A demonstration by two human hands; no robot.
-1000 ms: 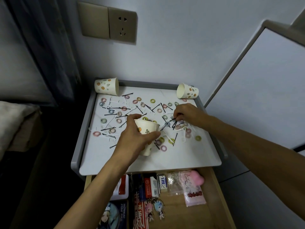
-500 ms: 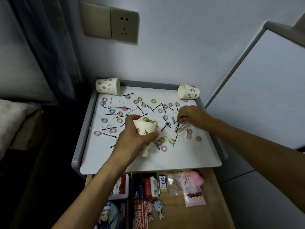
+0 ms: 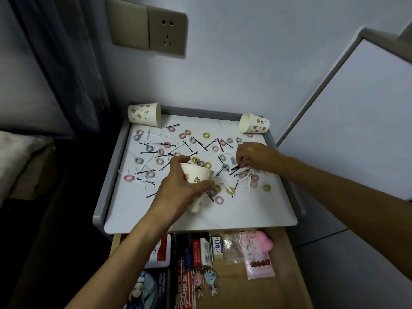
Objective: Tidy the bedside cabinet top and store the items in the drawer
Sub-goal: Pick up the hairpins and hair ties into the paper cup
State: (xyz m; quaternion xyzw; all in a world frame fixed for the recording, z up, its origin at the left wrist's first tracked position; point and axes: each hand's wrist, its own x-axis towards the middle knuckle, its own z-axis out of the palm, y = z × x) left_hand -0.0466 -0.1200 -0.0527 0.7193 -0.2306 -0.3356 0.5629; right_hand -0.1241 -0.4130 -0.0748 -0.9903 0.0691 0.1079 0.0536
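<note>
pale wall (image 3: 256, 63) with a socket plate (image 3: 167, 30), dark curtain (image 3: 66, 63) at left.

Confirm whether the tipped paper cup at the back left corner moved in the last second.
No. The paper cup still lies on its side against the grey rim, in the same back left corner.

The paper cup (image 3: 197, 177) looks matt; the cabinet top (image 3: 156, 215) is smooth, matt white; hairpins (image 3: 172, 126) are black metal; the drawer (image 3: 240, 293) is pale wood.

Black hairpins (image 3: 172, 126) and pastel hair rings (image 3: 206, 135) lie scattered over the white cabinet top (image 3: 256, 210).
</note>
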